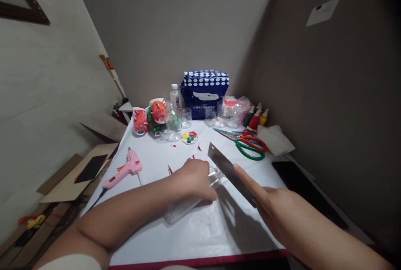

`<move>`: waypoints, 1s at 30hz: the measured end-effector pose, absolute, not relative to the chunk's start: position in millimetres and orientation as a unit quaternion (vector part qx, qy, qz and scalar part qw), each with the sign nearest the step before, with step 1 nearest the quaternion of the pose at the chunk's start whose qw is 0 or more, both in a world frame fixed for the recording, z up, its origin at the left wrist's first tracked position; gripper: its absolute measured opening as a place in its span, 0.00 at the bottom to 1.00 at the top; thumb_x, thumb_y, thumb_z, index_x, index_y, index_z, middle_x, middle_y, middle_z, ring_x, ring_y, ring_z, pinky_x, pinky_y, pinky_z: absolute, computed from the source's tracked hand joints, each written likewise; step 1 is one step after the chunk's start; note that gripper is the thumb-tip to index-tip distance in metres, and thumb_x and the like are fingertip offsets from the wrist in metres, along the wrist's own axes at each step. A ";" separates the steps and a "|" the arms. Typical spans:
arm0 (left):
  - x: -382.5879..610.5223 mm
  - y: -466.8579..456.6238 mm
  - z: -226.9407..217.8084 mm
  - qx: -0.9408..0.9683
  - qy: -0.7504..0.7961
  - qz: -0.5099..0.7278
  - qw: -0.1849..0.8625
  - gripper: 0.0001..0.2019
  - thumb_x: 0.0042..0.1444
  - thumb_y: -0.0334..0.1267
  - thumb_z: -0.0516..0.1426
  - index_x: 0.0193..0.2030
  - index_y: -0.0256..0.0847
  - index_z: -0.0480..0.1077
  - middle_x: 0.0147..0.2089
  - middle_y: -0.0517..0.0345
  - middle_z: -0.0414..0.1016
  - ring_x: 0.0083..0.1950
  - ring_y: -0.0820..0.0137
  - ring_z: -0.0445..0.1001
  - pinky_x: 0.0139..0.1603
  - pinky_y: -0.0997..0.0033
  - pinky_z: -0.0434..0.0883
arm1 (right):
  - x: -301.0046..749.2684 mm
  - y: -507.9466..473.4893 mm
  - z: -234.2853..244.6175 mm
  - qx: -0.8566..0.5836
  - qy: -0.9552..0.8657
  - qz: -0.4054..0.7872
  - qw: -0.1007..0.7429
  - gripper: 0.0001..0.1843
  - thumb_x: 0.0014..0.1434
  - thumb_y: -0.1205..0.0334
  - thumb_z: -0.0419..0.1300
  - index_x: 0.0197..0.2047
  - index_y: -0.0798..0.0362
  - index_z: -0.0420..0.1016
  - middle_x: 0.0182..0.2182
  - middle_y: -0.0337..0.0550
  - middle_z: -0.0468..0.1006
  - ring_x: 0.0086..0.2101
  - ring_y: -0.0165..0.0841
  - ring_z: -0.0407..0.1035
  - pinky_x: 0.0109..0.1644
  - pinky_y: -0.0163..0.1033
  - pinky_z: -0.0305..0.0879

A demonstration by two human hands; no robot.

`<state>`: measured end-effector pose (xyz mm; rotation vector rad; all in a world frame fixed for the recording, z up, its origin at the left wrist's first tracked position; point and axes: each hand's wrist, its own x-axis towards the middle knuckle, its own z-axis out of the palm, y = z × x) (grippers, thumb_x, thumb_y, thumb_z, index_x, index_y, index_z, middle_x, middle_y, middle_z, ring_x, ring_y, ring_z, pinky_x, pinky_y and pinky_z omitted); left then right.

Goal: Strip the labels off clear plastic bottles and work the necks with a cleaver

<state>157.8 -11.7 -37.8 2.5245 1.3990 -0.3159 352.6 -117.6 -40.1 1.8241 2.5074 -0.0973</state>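
Observation:
A clear plastic bottle (pixel 184 207) lies on its side on the white table (pixel 200 232). My left hand (pixel 196 178) is closed over its upper part and presses it down. My right hand (pixel 266 203) grips the handle of a broad cleaver (pixel 228 170), with the forefinger stretched along the blade's spine. The blade's edge rests across the bottle just right of my left hand, near the bottle's neck end.
A pink glue gun (pixel 125 170) lies at the left. Green and red scissors (pixel 250 142) lie at the right, beside a dark phone (pixel 291 174). At the back stand a blue dotted bag (pixel 205 92), painted bottle figures (pixel 150 119), a paint palette (pixel 189 137), cups and paint bottles (pixel 257 117).

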 end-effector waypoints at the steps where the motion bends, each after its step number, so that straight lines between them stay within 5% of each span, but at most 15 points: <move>1: 157.9 -12.3 -37.1 0.865 0.476 -0.107 0.114 0.29 0.33 0.55 0.58 0.40 0.37 0.71 0.37 0.45 0.76 0.39 0.53 0.74 0.31 0.64 0.71 | 347.1 -107.6 -35.1 0.587 0.808 -0.031 0.028 0.52 0.47 0.79 0.51 0.71 0.53 0.30 0.21 0.40 0.77 0.18 0.32 0.67 0.21 0.33 0.46; 9: 154.7 -11.1 -37.3 0.851 0.494 -0.099 0.148 0.30 0.30 0.56 0.59 0.40 0.38 0.72 0.38 0.45 0.77 0.39 0.53 0.75 0.31 0.64 0.71 | 308.9 -51.6 -12.1 0.586 0.810 -0.005 0.030 0.44 0.55 0.73 0.53 0.71 0.52 0.36 0.26 0.45 0.79 0.25 0.35 0.71 0.23 0.34 0.46; 23: 154.1 -5.8 -39.0 0.864 0.469 -0.119 0.138 0.30 0.31 0.58 0.58 0.40 0.40 0.71 0.38 0.45 0.76 0.39 0.54 0.74 0.30 0.65 0.70 | 363.7 -142.2 -55.9 0.568 0.813 -0.045 -0.122 0.49 0.50 0.77 0.47 0.71 0.48 0.30 0.20 0.36 0.77 0.16 0.33 0.68 0.20 0.32 0.59; 30: 157.0 -10.9 -33.7 0.867 0.467 -0.119 0.125 0.29 0.32 0.56 0.58 0.40 0.37 0.71 0.37 0.45 0.76 0.38 0.54 0.74 0.30 0.65 0.70 | 349.2 -108.0 -36.9 0.592 0.803 -0.059 -0.041 0.46 0.52 0.76 0.49 0.71 0.50 0.34 0.22 0.40 0.77 0.20 0.35 0.70 0.23 0.33 0.56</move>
